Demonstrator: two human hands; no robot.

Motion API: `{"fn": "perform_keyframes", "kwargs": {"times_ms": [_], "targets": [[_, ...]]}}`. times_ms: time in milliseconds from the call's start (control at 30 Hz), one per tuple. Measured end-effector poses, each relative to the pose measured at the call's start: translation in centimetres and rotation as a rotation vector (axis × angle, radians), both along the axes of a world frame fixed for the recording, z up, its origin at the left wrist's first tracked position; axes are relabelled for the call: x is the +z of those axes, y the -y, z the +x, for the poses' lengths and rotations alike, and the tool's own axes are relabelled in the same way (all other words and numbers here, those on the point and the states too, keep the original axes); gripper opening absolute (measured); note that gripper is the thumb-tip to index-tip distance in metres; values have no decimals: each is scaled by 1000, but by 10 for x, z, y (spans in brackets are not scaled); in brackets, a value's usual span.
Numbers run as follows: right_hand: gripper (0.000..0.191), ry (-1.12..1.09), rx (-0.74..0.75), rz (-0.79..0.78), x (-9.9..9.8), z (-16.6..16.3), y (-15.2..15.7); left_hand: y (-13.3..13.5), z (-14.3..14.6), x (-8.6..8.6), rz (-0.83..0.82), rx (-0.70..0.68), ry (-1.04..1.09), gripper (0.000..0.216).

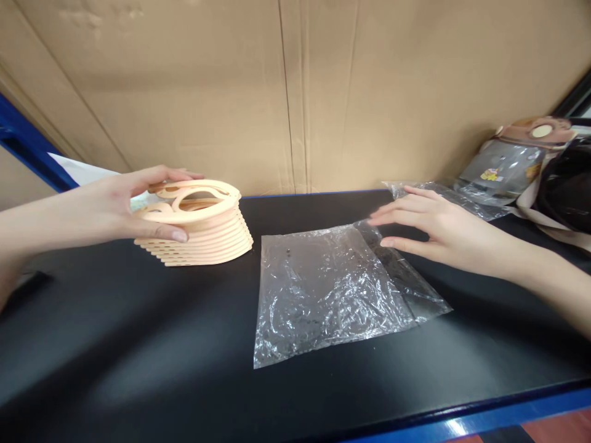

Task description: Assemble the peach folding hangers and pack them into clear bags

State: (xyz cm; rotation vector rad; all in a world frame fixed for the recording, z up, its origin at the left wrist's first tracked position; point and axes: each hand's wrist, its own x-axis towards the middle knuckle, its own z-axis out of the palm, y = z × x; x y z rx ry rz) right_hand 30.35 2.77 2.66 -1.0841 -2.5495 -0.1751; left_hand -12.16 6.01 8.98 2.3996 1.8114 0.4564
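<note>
My left hand [133,206] grips a stack of flat peach-coloured plastic pieces [207,231] with rounded cut-out openings. Its thumb presses along the near side, and the other fingers reach over the far side, partly hidden. The pieces lie neatly one on another on the black table, left of the middle. To their right a clear plastic bag [327,289] is spread flat, wrinkled and shiny, with a flap on its right side. Over that flap's far end hovers my right hand [425,227], fingers apart and holding nothing; whether the fingertips touch the plastic I cannot tell.
Behind the right hand lies another clear plastic bag [484,209]. A transparent container with a brown lid [503,163] and a black item with a pale strap [563,184] stand at the right. Cardboard [231,92] walls the back; a blue edge [484,418] runs along the front.
</note>
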Motion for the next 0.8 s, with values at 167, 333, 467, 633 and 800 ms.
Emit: {"fn": "perform_keyframes", "kwargs": {"times_ms": [167,333,467,633,800], "targets": [[35,-303,-58,-212,0,-20,18,23,41,-11,200,-118,55,82],[35,-634,-30,-675,-3,-46,35,54,91,-48,275,-344,51,80],[29,-668,24,-875,-6,-52,37,66,108,-71,224,-435,27,76],[22,-605,82,-1008,-7,-51,37,70,113,-83,274,-465,11,85],[24,-593,86,-1109,-6,-51,41,72,116,-83,397,-521,-58,85]]}}
